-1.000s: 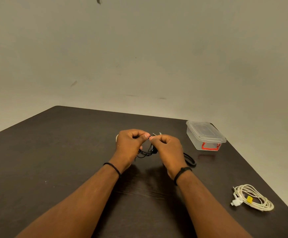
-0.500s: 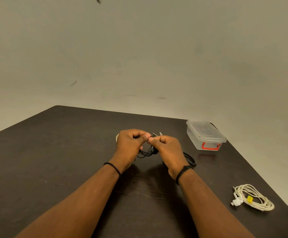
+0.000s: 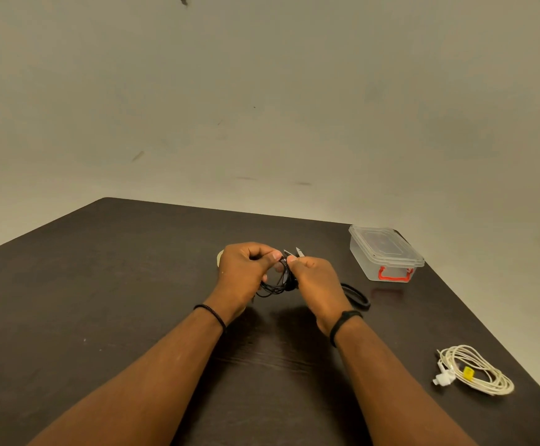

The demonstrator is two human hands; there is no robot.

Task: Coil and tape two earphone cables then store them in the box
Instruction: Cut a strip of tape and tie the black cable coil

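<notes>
Pinching black earphone cable [image 3: 273, 286] between left hand [image 3: 246, 273] and right hand [image 3: 315, 284], raised just above table [image 3: 101, 284], centre. Thin dark loops, loosely bunched, no tape visible on them. White earphone cable [image 3: 481, 371]: coiled, bound with yellow tape [image 3: 468, 372], lying near right edge. Box [image 3: 386, 252]: clear, lid on, red latch, far right. Judged about halfway; taping and boxing outstanding.

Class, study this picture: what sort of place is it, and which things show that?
Probably a plain indoor room: a bare, scuffed wall, a dark wooden table and a clear plastic box.
</notes>
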